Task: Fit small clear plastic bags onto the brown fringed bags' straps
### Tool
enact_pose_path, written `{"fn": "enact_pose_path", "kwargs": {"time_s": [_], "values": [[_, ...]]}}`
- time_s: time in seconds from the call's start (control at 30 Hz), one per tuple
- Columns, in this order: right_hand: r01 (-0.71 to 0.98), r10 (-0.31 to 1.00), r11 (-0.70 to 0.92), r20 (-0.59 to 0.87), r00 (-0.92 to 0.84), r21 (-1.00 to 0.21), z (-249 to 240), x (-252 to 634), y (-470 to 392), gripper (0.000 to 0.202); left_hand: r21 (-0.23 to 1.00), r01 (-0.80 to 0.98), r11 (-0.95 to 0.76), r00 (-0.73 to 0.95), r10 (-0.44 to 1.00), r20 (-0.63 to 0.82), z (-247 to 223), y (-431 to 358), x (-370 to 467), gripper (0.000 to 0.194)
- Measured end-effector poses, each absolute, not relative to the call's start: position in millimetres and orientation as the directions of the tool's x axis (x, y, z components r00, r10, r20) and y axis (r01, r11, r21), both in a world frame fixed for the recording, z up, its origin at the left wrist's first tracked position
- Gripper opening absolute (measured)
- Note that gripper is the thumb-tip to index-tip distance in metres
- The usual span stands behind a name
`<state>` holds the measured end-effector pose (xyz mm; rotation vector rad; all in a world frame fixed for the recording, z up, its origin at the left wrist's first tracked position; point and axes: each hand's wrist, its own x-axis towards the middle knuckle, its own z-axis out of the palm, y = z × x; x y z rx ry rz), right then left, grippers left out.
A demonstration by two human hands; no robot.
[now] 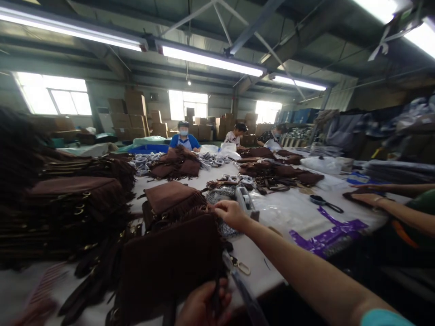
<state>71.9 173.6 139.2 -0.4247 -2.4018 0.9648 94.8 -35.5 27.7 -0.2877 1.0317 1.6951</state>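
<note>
A dark brown fringed handbag (170,253) lies in front of me, its flat side facing up. My right hand (231,215) reaches across from the right and pinches at the fringe along the bag's far right corner. Near the table's front edge, my left hand (207,301) curls its fingers round a dark strap (216,296) beside the bag. A gold metal clasp (242,267) lies to the right of the bag. Just behind is a second fringed bag (173,197), a lighter brown on its flap.
Piled brown bags (74,203) stand on the left. A tape dispenser (244,199) sits past my right hand, with a purple plastic bag (326,237) and black-handled tool (326,203) to the right. A co-worker's arms (384,198) reach in at right; other people sit across the table.
</note>
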Motion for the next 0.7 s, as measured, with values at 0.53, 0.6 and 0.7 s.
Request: {"fn": "enact_pose_path", "kwargs": {"time_s": [0.53,0.6,0.7], "values": [[0.428,0.54,0.407,-0.165,-0.825,-0.807,28,200,65,0.014,0.603,-0.798,-0.02,-0.414,0.744,-0.524,26,-24,108,0.018],[0.416,0.523,0.409,-0.165,-0.836,-0.812,24,197,67,0.017,0.62,-0.784,-0.017,-0.439,0.722,-0.534,23,-21,110,0.02],[0.389,0.507,0.405,-0.151,-0.849,-0.827,20,197,70,0.02,0.625,-0.78,-0.017,-0.444,0.719,-0.535,22,-20,112,0.022]]}}
